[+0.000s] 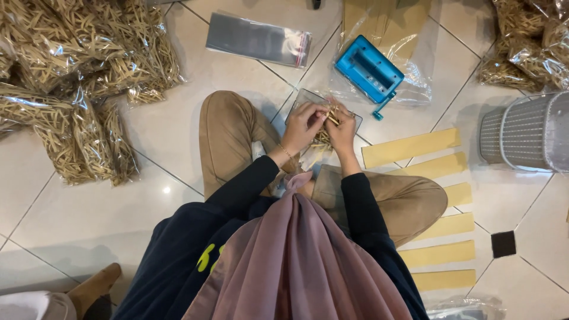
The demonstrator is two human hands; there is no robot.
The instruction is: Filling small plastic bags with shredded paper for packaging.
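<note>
Seated cross-legged on the glossy white tiled floor [195, 89], the person has the left hand [303, 124] and the right hand [341, 131] pressed close together above a clear flat plastic sleeve [308, 102] that lies on the floor just beyond the knees. The fingers of both hands are pinched on a small tuft of tan shredded paper strips [329, 115], which sits between them over the sleeve's mouth; whether the left fingers also grip the sleeve's edge cannot be told. To do this well, in my judgement, the strands should be kept bunched and aligned, one hand holding the opening spread while the other feeds the tuft in end first, so nothing snags or spills onto the tiles. Counted: one blue hand-crank paper shredder [368, 70] toward the far edge of the floor, resting on crinkled clear film; one empty clear sleeve with a red strip [258, 39] beside it; six flat tan paper strips [411, 147] laid in a column by the right knee; one white ribbed plastic basket [525, 133] at the right edge; filled clear bags of shredded paper [71, 77] heaped at the far left corner, too overlapped to count exactly, and more at the far right corner.
</note>
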